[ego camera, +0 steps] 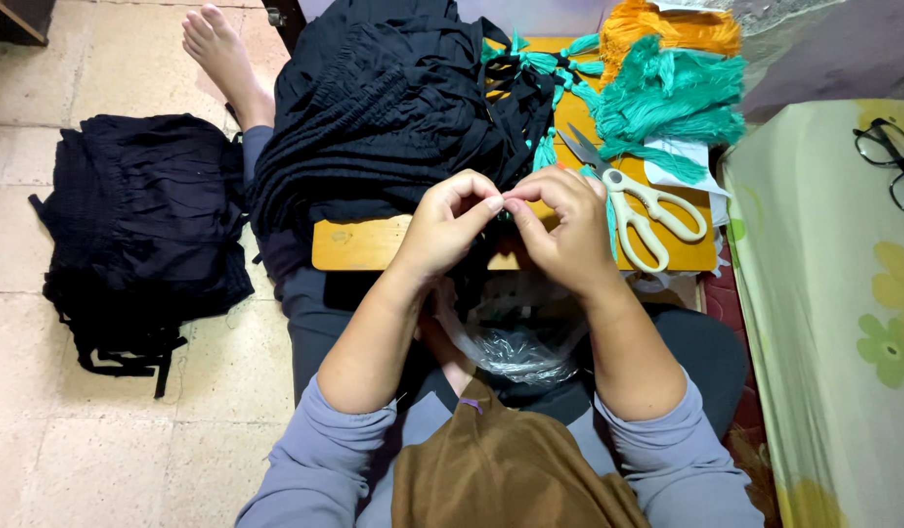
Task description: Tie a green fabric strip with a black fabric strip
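Both hands' grips, left hand [450, 227] and right hand [564, 223], pinch something tiny together over the bench [364, 244]; cream scissors [633, 205], teal tassels [667, 98] and black garments [393, 108] crowd around.

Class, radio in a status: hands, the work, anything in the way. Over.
Both hands pinched together at fingertips over black cloth. Held item too small to tell. Scissors beside right hand.

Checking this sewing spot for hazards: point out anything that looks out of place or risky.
The scissors lie open on the wooden board, blades pointing toward the black cloth, close beside the right hand. A pair of glasses sits at the edge of the flowered mattress. Nothing looks spilled or damaged.
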